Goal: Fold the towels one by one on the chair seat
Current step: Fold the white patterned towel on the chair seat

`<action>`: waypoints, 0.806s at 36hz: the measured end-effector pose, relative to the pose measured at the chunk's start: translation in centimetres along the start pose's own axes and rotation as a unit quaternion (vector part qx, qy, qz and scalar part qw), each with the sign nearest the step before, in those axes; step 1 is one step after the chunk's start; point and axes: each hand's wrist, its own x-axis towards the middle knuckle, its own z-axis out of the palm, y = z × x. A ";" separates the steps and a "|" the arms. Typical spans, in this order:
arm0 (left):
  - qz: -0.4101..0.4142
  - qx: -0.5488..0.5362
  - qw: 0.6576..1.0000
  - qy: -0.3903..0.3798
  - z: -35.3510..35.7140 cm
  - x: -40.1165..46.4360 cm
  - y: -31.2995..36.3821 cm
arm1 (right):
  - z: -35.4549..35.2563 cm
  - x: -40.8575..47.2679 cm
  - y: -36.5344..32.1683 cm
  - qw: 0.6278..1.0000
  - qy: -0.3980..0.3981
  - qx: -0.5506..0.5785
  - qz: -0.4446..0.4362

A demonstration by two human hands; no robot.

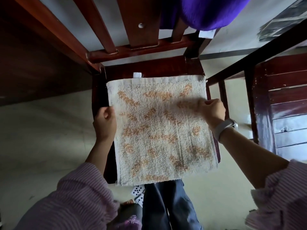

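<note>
The towel point(159, 130) lies flat on the seat point(149, 70), long axis near-to-far, left hand point(104, 123) and right hand point(212, 112) fingers pinching its sides, purple cloth point(207, 12) beyond.

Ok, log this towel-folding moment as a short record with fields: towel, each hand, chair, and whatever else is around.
towel: white with orange pattern, spread flat over the seat, white tag at its far edge
left hand: grips the towel's left edge
right hand: grips the towel's right edge, pale band on the wrist
chair: dark red wood, slatted back
on chair back: purple cloth
floor: playing cards near the seat's front
</note>
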 end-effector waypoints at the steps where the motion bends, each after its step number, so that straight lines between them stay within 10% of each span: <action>1: -0.004 -0.022 1.000 -0.013 -0.1 0.0 0.0 | 0.0 0.0 -0.1 1.000 -0.004 -0.006 0.002; 10: -0.004 -0.091 0.995 -0.027 -1.3 -1.3 0.7 | -1.4 -1.5 0.1 0.994 0.046 0.075 -0.058; 21: -0.013 0.233 0.969 -0.081 -1.3 -0.4 -0.6 | -1.6 -0.7 1.6 0.998 -0.050 -0.010 -0.028; 29: -0.007 0.097 0.995 -0.018 -0.5 1.5 1.7 | -0.4 1.5 -0.1 0.996 -0.012 0.056 -0.062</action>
